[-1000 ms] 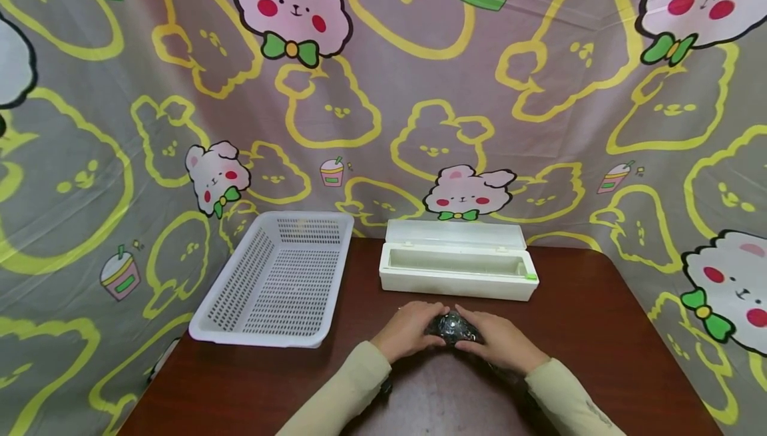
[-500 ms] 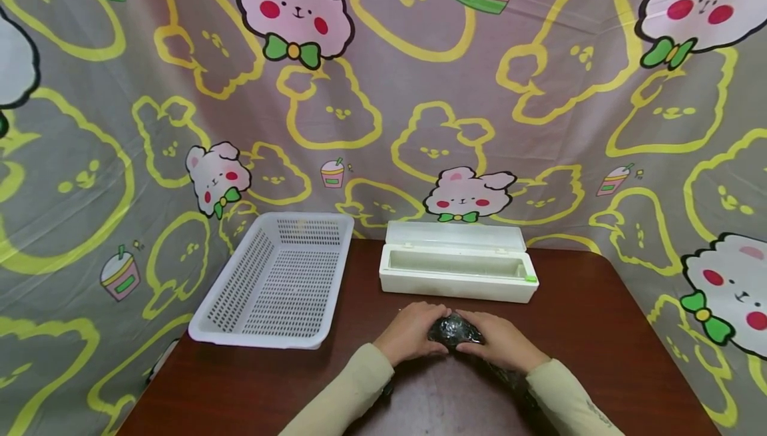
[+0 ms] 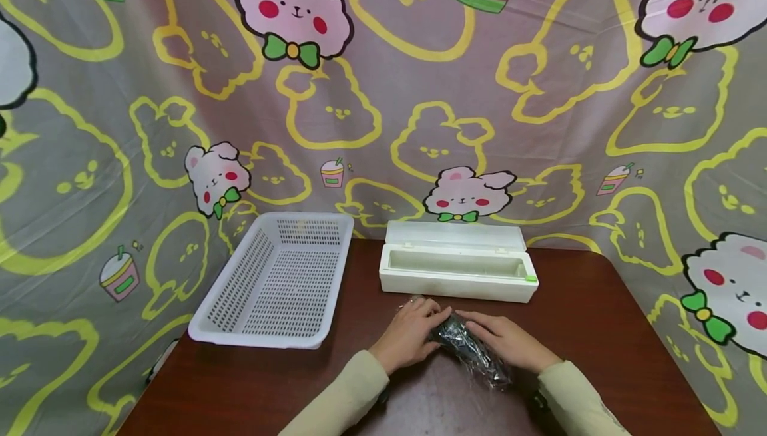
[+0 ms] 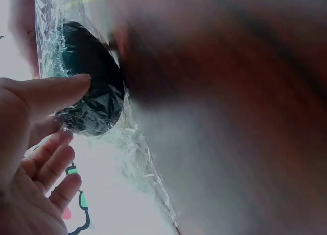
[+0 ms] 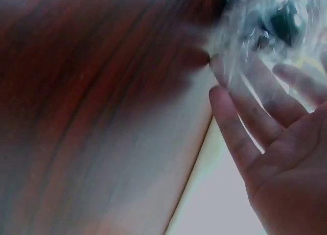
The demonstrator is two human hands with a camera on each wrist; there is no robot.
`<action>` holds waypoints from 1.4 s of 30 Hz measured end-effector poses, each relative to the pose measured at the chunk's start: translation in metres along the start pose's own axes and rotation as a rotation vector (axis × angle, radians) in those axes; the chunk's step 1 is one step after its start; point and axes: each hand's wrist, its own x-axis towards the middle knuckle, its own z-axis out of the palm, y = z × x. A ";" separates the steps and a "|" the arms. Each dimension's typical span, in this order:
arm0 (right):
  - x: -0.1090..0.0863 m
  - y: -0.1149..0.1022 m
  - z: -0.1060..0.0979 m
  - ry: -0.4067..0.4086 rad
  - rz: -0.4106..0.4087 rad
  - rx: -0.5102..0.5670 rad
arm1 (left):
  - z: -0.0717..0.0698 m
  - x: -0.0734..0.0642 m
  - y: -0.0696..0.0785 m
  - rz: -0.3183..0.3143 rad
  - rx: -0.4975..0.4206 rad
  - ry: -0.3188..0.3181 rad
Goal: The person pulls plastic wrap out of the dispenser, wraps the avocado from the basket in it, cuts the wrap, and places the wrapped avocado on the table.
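A dark, rounded, elongated object wrapped in crinkled clear plastic film (image 3: 470, 349) lies slantwise between my hands on the table in the head view. My left hand (image 3: 409, 335) grips its far left end. In the left wrist view the thumb lies across the wrapped dark object (image 4: 94, 99), with the fingers partly behind it. My right hand (image 3: 509, 341) is along the object's right side. Its fingers look nearly straight in the right wrist view, where they touch the loose clear film (image 5: 240, 46). The object's far end is hidden by the left hand.
A white perforated basket (image 3: 206, 326) stands at the left. Behind my hands is a long white box (image 3: 458, 286) with its lid raised and a small green piece at its right end. A patterned cloth (image 3: 383, 90) hangs behind the brown table (image 3: 599, 329).
The wrapped object has turned, and its near end now points toward the lower right in full view. My right hand has shifted slightly right and its fingers have straightened.
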 end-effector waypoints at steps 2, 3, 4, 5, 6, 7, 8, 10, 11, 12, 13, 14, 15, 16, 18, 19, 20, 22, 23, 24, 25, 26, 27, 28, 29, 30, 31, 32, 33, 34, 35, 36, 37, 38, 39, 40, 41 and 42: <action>-0.001 0.001 -0.002 -0.007 -0.011 0.018 | -0.003 -0.003 0.001 -0.007 -0.038 -0.009; -0.002 0.001 -0.003 -0.011 -0.017 0.022 | -0.005 -0.004 0.001 -0.010 -0.065 -0.009; -0.002 0.002 -0.003 -0.016 -0.023 0.025 | -0.006 -0.005 0.000 -0.011 -0.089 -0.006; -0.003 0.002 -0.004 -0.019 -0.029 0.026 | -0.007 -0.006 0.000 -0.007 -0.112 -0.003; -0.003 0.003 -0.004 -0.024 -0.037 0.033 | -0.009 -0.007 0.000 0.000 -0.132 0.000; -0.003 0.004 -0.004 -0.028 -0.046 0.039 | -0.010 -0.008 -0.001 0.010 -0.148 0.002; -0.004 0.005 -0.004 -0.029 -0.057 0.041 | -0.011 -0.009 -0.002 0.019 -0.160 0.002; -0.005 0.006 -0.004 -0.024 -0.084 0.051 | -0.011 -0.010 -0.003 0.039 -0.178 -0.006; -0.005 0.007 -0.003 -0.013 -0.103 0.053 | -0.011 -0.011 -0.004 0.049 -0.183 -0.011; -0.006 0.008 -0.002 0.000 -0.120 0.049 | -0.012 -0.012 -0.004 0.055 -0.189 -0.020; -0.006 0.008 -0.002 0.019 -0.138 0.039 | -0.012 -0.012 -0.005 0.060 -0.197 -0.028; -0.006 0.009 -0.001 0.039 -0.155 0.029 | -0.012 -0.013 -0.006 0.063 -0.202 -0.036; -0.006 0.009 0.000 0.058 -0.171 0.025 | -0.012 -0.013 -0.006 0.067 -0.208 -0.042; -0.006 0.009 0.001 0.076 -0.184 0.022 | -0.012 -0.014 -0.007 0.071 -0.215 -0.048; -0.005 0.009 0.002 0.100 -0.202 0.017 | -0.012 -0.015 -0.008 0.079 -0.231 -0.057; -0.004 0.009 0.003 0.107 -0.209 0.021 | -0.012 -0.015 -0.009 0.087 -0.239 -0.060; -0.003 0.008 0.003 0.114 -0.215 0.027 | -0.011 -0.015 -0.009 0.095 -0.245 -0.061; -0.002 0.007 0.005 0.123 -0.231 0.027 | -0.010 -0.015 -0.011 0.112 -0.247 -0.063; -0.002 0.007 0.006 0.127 -0.240 0.021 | -0.009 -0.015 -0.011 0.121 -0.245 -0.066; -0.001 0.006 0.008 0.131 -0.254 0.017 | -0.009 -0.015 -0.011 0.130 -0.242 -0.066; -0.001 0.006 0.009 0.132 -0.269 0.015 | -0.008 -0.015 -0.011 0.136 -0.239 -0.066; 0.000 0.005 0.010 0.131 -0.284 0.010 | -0.008 -0.015 -0.011 0.140 -0.238 -0.067; 0.000 0.005 0.012 0.127 -0.295 0.002 | -0.008 -0.015 -0.012 0.141 -0.236 -0.070; 0.000 0.005 0.013 0.121 -0.301 -0.002 | -0.008 -0.015 -0.012 0.141 -0.239 -0.072; 0.001 0.005 0.014 0.118 -0.303 -0.010 | -0.008 -0.015 -0.012 0.140 -0.243 -0.075; 0.001 0.005 0.015 0.114 -0.304 -0.016 | -0.008 -0.016 -0.012 0.141 -0.246 -0.075; 0.001 0.005 0.016 0.111 -0.302 -0.026 | -0.008 -0.016 -0.012 0.140 -0.248 -0.077; 0.002 0.005 0.016 0.110 -0.300 -0.037 | -0.008 -0.016 -0.012 0.140 -0.251 -0.079; 0.002 0.004 0.017 0.108 -0.296 -0.048 | -0.008 -0.016 -0.013 0.142 -0.250 -0.077; 0.002 0.004 0.018 0.111 -0.301 -0.062 | -0.008 -0.016 -0.013 0.144 -0.250 -0.073; 0.003 0.003 0.019 0.113 -0.306 -0.076 | -0.008 -0.016 -0.014 0.147 -0.248 -0.068; 0.003 0.003 0.019 0.116 -0.313 -0.088 | -0.008 -0.017 -0.014 0.147 -0.249 -0.064; 0.004 0.002 0.020 0.119 -0.319 -0.101 | -0.008 -0.017 -0.014 0.144 -0.250 -0.061; 0.004 0.001 0.020 0.119 -0.323 -0.113 | -0.008 -0.017 -0.014 0.142 -0.248 -0.059; 0.005 0.001 0.021 0.119 -0.326 -0.122 | -0.008 -0.017 -0.014 0.140 -0.247 -0.060; 0.005 0.000 0.021 0.119 -0.329 -0.128 | -0.008 -0.017 -0.015 0.137 -0.245 -0.063; 0.005 -0.001 0.021 0.118 -0.328 -0.132 | -0.008 -0.017 -0.015 0.134 -0.243 -0.067; 0.006 -0.001 0.022 0.117 -0.327 -0.136 | -0.007 -0.017 -0.015 0.132 -0.240 -0.072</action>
